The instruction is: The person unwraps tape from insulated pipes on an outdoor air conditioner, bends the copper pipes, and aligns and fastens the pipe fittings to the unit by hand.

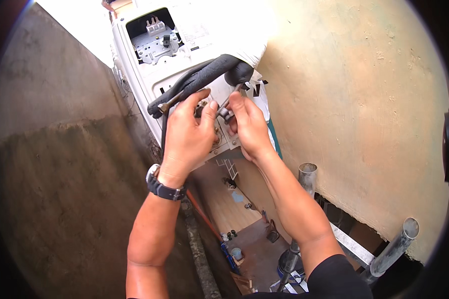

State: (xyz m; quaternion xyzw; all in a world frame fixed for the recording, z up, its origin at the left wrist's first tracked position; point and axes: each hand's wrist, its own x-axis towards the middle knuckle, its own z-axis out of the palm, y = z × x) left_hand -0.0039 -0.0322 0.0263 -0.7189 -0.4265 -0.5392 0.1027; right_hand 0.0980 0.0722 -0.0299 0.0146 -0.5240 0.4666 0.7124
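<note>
A white outdoor air-conditioner unit [152, 82] stands in front of me, its wiring opening uncovered. My left hand [188, 132] is at its valve end, fingers curled and thumb bent in around a small brass fitting [200, 107]; what it grips is partly hidden. My right hand [249, 124] pinches a thin metal pipe [238, 87] between thumb and fingers. Above both hands runs a pipe in black foam insulation [204, 77]. Beside my left fingers, a bare pipe end with a nut [163, 107] sticks out past the foam.
A terminal block [155, 27] shows inside the unit's opening. Concrete wall [50, 124] rises at left, a plastered wall [344, 99] at right. Metal scaffold tubes [396, 246] stand at lower right. Far below lies a floor [254, 249] with a bucket [237, 254] and tools.
</note>
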